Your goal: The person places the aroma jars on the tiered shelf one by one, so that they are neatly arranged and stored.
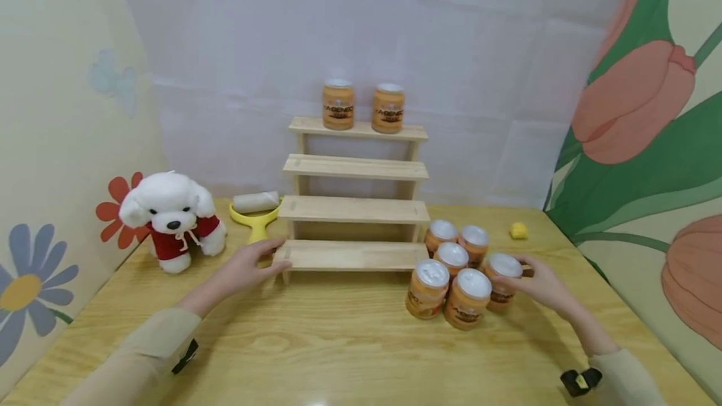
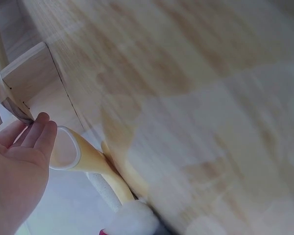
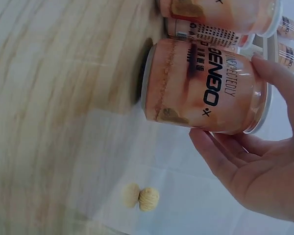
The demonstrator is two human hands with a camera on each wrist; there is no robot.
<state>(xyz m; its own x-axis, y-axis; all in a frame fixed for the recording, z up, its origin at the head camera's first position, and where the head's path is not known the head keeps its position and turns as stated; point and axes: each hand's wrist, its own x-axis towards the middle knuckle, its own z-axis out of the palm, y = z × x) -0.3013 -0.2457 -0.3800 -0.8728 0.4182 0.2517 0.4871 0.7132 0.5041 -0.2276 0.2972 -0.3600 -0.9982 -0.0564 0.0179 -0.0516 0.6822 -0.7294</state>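
Note:
My right hand [image 1: 541, 284] grips an orange can [image 1: 502, 281] with a pale lid, thumb on one side and fingers on the other. In the right wrist view this can [image 3: 201, 88] shows dark lettering and seems to stand on the table. Several similar cans [image 1: 467, 302] cluster just left of it. My left hand [image 1: 245, 268] holds the left end of the lowest step of a wooden step shelf [image 1: 352, 255], thumb and fingers on either side of the board. Two more cans [image 1: 338, 105] stand apart on the top step.
A white plush dog [image 1: 175, 218] in red clothing sits at the left, near a yellow-framed object [image 1: 258, 227] with a pale roll [image 1: 256, 202]. A small yellow lump [image 1: 518, 230] lies at the back right. A white cloth [image 1: 361, 30] hangs behind the shelf.

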